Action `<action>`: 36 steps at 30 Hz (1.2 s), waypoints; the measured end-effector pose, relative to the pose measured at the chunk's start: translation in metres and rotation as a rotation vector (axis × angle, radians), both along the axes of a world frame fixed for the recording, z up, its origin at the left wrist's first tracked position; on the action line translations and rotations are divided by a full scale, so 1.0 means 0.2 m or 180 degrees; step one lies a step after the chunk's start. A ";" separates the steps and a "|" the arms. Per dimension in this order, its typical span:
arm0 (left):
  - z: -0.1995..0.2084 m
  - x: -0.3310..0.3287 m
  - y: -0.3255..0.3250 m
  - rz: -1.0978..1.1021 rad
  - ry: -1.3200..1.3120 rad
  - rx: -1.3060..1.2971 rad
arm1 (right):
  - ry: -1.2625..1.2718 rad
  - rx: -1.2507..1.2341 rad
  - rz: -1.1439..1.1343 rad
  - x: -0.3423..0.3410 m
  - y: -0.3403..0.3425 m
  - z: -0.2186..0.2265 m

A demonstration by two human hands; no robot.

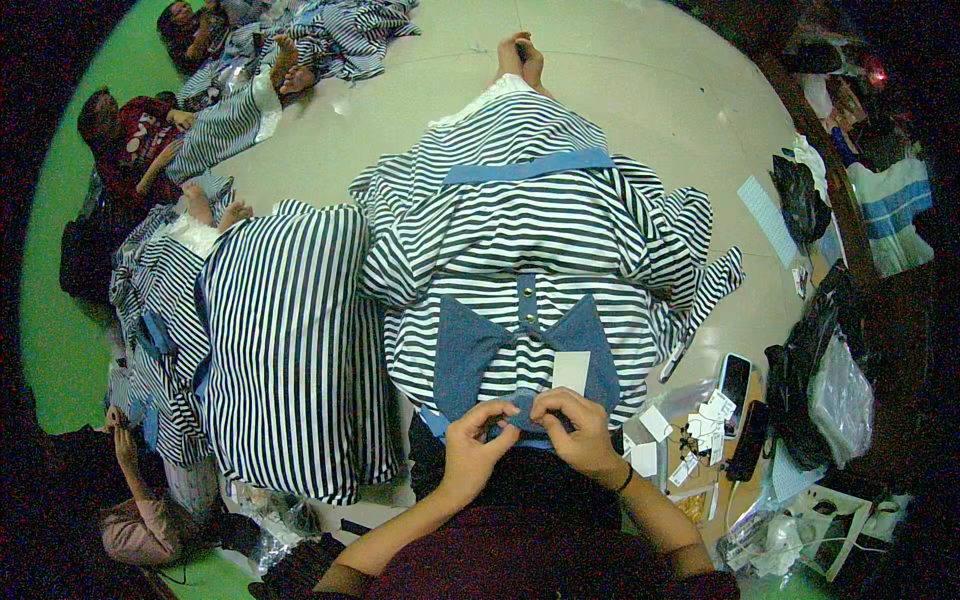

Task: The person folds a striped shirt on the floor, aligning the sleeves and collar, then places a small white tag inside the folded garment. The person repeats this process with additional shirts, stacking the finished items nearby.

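A black-and-white striped shirt (540,225) lies spread over my lap and outstretched legs. Its blue denim collar (465,350) has two points fanned out, and a placket with small metal snaps (528,300) runs up between them. My left hand (476,445) pinches the near edge of the collar between thumb and fingers. Close beside it, my right hand (580,435) is closed on the same collar edge, fingertips bent inward. Anything small between the fingertips is hidden. A blank-looking cream tag (571,371) rests on the collar's right point, just above my right hand.
To the left stands a striped stuffed bundle (290,350). On the right lie white tags (705,430), a phone (735,385), a black case (748,440) and plastic bags (840,395). Several people with striped cloth (225,130) sit along the left.
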State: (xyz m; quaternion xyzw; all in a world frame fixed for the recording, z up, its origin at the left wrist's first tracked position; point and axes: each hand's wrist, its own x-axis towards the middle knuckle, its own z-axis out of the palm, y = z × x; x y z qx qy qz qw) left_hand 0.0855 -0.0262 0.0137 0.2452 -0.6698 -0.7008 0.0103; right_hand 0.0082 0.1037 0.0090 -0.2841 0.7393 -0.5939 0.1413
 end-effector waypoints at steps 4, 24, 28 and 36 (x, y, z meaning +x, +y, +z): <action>-0.02 0.01 0.00 -0.0025 0.0042 -0.0128 | 0.0108 -0.0049 -0.0126 0.02 -0.02 -0.02; 0.00 -0.02 -0.04 -0.0199 -0.0052 0.0435 | -0.0457 0.0319 -0.0161 0.02 -0.03 -0.03; 0.04 -0.04 -0.05 -0.0332 -0.0046 -0.0395 | -0.0303 0.0729 -0.0084 0.02 -0.03 0.00; 0.06 -0.06 -0.09 -0.0514 0.0125 -0.1269 | 0.0149 0.0880 0.0324 0.02 -0.03 0.11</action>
